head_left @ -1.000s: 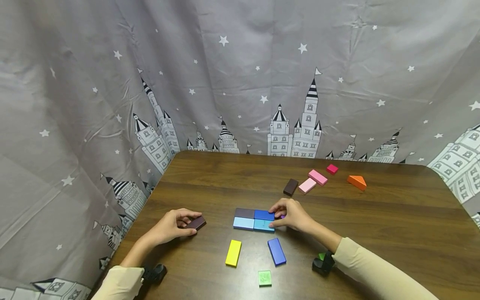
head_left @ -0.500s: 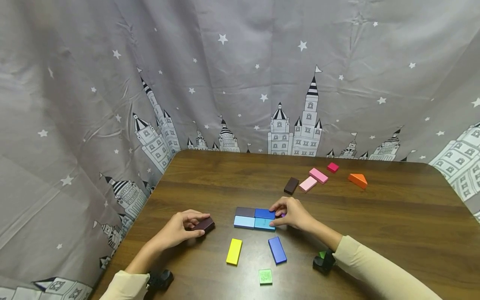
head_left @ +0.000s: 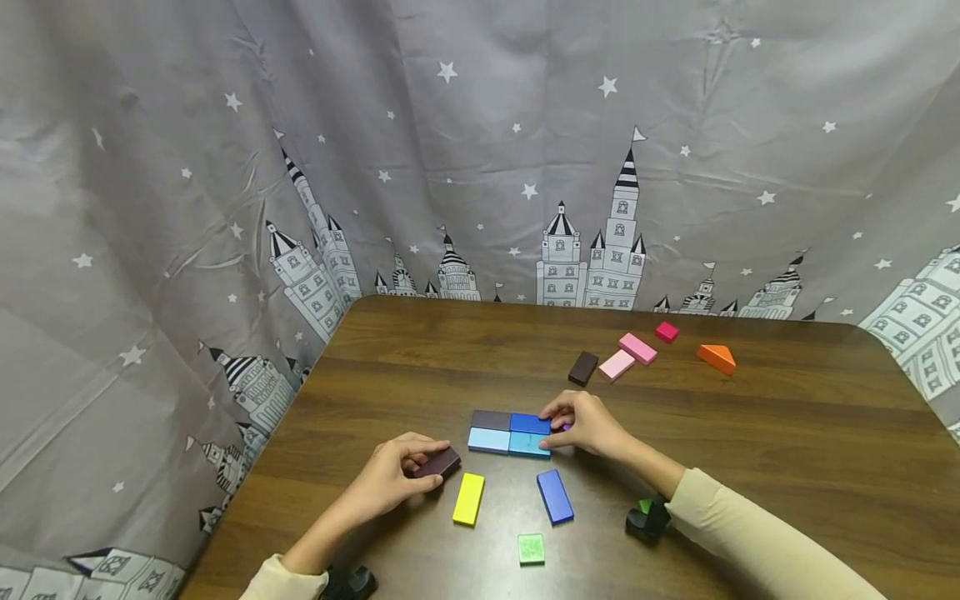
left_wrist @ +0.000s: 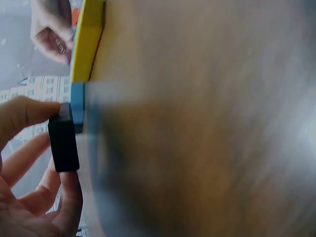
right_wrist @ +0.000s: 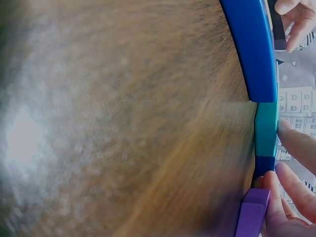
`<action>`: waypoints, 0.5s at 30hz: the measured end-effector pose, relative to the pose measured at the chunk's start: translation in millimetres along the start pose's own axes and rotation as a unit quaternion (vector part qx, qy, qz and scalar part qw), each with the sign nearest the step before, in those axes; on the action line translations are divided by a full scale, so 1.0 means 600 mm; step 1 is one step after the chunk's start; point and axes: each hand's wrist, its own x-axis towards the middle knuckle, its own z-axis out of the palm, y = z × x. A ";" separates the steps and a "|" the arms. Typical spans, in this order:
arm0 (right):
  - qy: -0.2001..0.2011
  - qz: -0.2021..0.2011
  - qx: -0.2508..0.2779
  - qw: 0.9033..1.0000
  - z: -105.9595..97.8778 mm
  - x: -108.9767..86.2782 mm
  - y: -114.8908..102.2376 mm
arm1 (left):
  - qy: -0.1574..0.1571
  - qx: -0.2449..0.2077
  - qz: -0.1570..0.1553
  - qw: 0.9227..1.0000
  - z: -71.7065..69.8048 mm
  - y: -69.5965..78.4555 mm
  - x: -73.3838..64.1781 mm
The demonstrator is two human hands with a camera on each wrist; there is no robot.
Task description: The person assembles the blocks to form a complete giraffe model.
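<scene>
My left hand (head_left: 393, 471) pinches a dark brown rectangular block (head_left: 438, 462) between thumb and fingers. The block is tilted, left of and a little nearer than a flat two-by-two group of blocks. That group has a dark greyish block (head_left: 491, 420), a blue block (head_left: 528, 422), a light blue block (head_left: 489, 440) and a teal block (head_left: 527, 443), edges together. My right hand (head_left: 588, 425) rests at the group's right end, thumb on the teal block, a fingertip at the blue one. Beside its fingers, a purple block (right_wrist: 253, 212) is mostly hidden in the head view.
Nearer me lie a yellow block (head_left: 468, 499), a blue-violet block (head_left: 555, 497) and a green square (head_left: 531, 549). Farther right are another dark brown block (head_left: 582, 367), two pink blocks (head_left: 617, 365), a red block (head_left: 667, 332) and an orange triangle (head_left: 717, 358).
My left hand has carried the dark brown block rightward and slightly nearer, toward the group and the yellow block. My right hand has stayed at the group's right end.
</scene>
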 end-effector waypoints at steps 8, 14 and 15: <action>-0.001 0.000 -0.003 1.000 -0.001 0.000 0.001 | 0.020 0.014 -0.012 1.000 0.023 0.010 0.001; 0.004 -0.020 0.005 1.000 0.000 -0.002 -0.002 | 0.014 0.011 -0.023 1.000 0.031 0.015 0.002; 0.005 -0.035 0.003 0.999 0.000 -0.003 -0.001 | 0.013 0.010 -0.022 1.000 0.032 0.016 0.003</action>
